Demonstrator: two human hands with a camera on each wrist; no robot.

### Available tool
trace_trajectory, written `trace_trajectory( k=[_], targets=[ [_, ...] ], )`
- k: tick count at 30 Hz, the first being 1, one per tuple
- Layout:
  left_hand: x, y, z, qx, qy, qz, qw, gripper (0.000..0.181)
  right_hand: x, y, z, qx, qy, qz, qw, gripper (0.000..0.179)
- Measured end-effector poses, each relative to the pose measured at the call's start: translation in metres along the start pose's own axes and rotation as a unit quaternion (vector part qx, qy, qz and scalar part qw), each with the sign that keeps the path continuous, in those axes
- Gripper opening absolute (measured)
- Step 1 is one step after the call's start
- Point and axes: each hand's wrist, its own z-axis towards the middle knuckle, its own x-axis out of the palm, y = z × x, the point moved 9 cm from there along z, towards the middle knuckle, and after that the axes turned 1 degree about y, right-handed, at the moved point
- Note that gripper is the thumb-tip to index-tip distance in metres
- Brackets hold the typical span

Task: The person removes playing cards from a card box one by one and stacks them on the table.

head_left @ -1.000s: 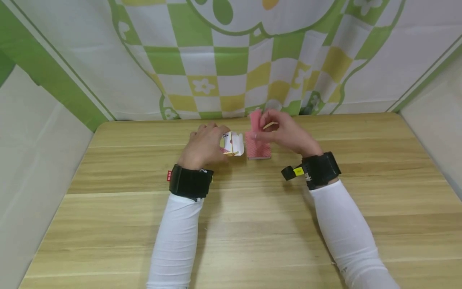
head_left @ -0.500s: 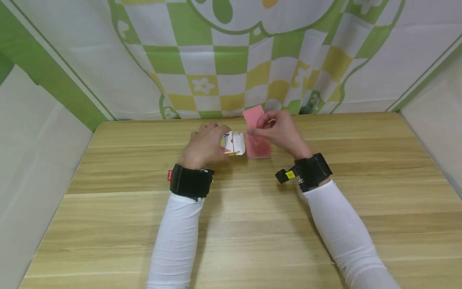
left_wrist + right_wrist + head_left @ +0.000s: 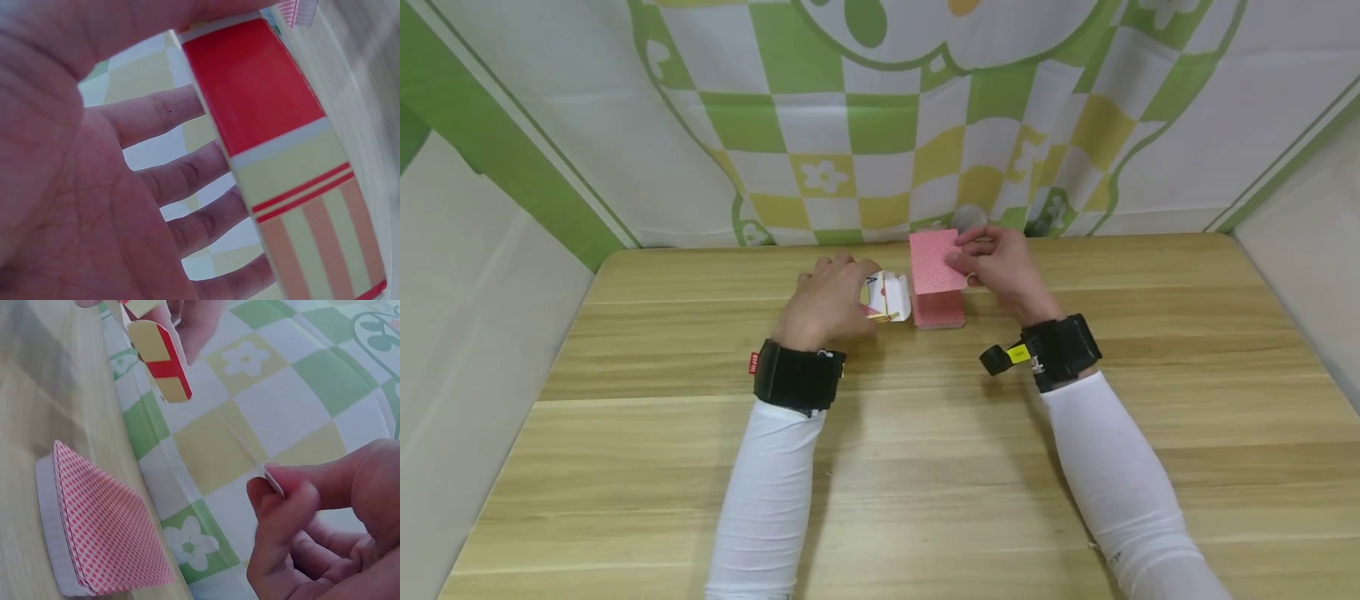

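Observation:
My left hand (image 3: 823,304) grips an opened playing-card box (image 3: 253,87), thumb on one side and fingers on the other. The box's red, yellow and striped face fills much of the left wrist view. In the head view, its white flap (image 3: 898,298) points right and a card with a letter A shows at the opening. My right hand (image 3: 1003,268) pinches a red-backed playing card (image 3: 934,260) by its right edge, raised over the deck. Below it, the deck of cards (image 3: 112,534) stands squarely stacked, back up, on the table.
The wooden table (image 3: 925,467) ends at the back against a green, white and yellow checked curtain (image 3: 880,125). A small pale round object (image 3: 968,218) shows at the table's back edge, behind the right hand. Pale walls flank both sides.
The card in my right hand has turned from a narrow upright view to its back facing flat toward the head camera, over the deck. My left hand and the box have stayed put.

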Motion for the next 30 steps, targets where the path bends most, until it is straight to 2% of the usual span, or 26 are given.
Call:
trace_trajectory(
  k=[4,8,11,15,23,27,30],
  targets=[
    [0.001,0.001,0.0,-0.003,0.003,0.0,1.0,0.067,0.001,-0.007,0.001,0.03,0.026,-0.013,0.9991,0.044],
    [0.001,0.002,0.0,-0.005,0.006,0.001,1.0,0.068,0.006,-0.019,0.001,0.06,0.061,-0.058,0.9947,0.041],
    [0.001,0.003,-0.001,-0.004,0.007,0.004,1.0,0.068,0.008,-0.025,0.002,0.065,0.071,-0.099,0.9904,0.038],
    [0.001,0.002,-0.001,-0.005,0.008,0.007,0.9999,0.068,0.008,-0.03,0.004,0.054,0.07,-0.142,0.9859,0.035],
    [0.002,0.001,-0.001,-0.006,0.01,0.009,0.9999,0.068,0.007,-0.032,0.003,0.056,0.054,-0.189,0.979,0.033],
    [0.002,0.001,-0.001,-0.006,0.009,0.008,0.9999,0.066,0.005,-0.033,0.003,0.062,0.035,-0.223,0.9723,0.032],
    [0.002,0.0,-0.001,-0.006,0.009,0.007,0.9999,0.066,0.004,-0.032,0.003,0.055,0.029,-0.262,0.9631,0.032]
  ],
)
